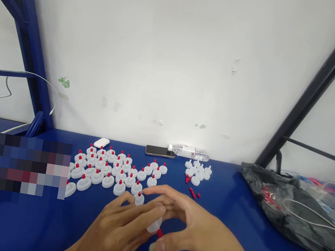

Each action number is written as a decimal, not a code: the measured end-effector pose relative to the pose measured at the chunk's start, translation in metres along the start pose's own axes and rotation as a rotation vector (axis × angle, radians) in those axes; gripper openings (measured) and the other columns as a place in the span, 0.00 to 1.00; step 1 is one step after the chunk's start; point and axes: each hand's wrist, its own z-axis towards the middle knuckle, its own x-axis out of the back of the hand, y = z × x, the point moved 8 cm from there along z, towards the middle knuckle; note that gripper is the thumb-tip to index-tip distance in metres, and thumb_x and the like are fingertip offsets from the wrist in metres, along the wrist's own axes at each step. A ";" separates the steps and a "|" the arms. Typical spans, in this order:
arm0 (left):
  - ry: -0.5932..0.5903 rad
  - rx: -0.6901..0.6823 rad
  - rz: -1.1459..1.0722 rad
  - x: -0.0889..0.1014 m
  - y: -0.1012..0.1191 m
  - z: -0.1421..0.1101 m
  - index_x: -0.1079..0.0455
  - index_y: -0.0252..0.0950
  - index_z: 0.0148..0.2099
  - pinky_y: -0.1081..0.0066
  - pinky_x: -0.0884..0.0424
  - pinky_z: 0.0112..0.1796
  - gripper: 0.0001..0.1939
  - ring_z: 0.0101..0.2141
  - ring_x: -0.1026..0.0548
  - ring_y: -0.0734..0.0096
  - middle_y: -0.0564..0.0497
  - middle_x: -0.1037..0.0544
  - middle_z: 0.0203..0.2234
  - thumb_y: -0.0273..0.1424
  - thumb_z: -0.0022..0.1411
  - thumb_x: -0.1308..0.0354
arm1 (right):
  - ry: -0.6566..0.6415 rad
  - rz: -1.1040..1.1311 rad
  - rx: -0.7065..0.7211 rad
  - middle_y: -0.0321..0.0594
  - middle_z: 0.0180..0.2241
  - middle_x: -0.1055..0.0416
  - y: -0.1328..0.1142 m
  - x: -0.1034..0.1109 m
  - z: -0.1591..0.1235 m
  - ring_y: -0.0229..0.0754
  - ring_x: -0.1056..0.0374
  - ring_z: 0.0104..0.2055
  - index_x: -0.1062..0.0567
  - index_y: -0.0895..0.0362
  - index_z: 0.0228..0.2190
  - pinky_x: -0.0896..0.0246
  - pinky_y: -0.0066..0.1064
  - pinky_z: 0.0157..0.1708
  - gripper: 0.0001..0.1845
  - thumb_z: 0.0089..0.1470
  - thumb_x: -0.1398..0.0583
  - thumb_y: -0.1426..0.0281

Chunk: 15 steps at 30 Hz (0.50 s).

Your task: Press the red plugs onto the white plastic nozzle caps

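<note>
A translucent white nozzle cap with a red tip (154,225) is held between my two hands, lying tilted with the tip toward my right thumb. My left hand (119,228) is closed around its far side, and its fingers hide part of the cap. My right hand (198,228) curves over it, thumb beside the red tip and index finger stretched to the left. Just beyond the fingers stands another red-tipped cap (139,199). Several more red-tipped caps (96,177) stand upright in a group at left and centre.
Several caps without red tips (199,174) sit at the back right, near loose red tips (192,193). A phone (160,152), a water bottle (188,152) and a white case (101,143) lie along the wall. A black plastic bag (268,209) covers the right side.
</note>
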 end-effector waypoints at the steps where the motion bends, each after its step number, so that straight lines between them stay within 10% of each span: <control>1: 0.002 0.001 -0.005 0.000 0.000 0.000 0.33 0.37 0.58 0.68 0.25 0.35 0.13 0.32 0.17 0.71 0.49 0.14 0.43 0.24 0.74 0.45 | -0.023 0.028 0.002 0.37 0.49 0.24 -0.001 -0.003 -0.001 0.44 0.27 0.52 0.28 0.46 0.59 0.34 0.37 0.57 0.45 0.39 0.22 0.68; 15: -0.018 -0.022 0.027 -0.004 0.002 -0.004 0.33 0.36 0.59 0.70 0.33 0.25 0.14 0.23 0.22 0.75 0.55 0.16 0.30 0.23 0.75 0.47 | 0.010 -0.040 -0.016 0.34 0.38 0.20 0.000 0.000 0.000 0.42 0.24 0.43 0.19 0.53 0.47 0.30 0.30 0.47 0.37 0.30 0.20 0.72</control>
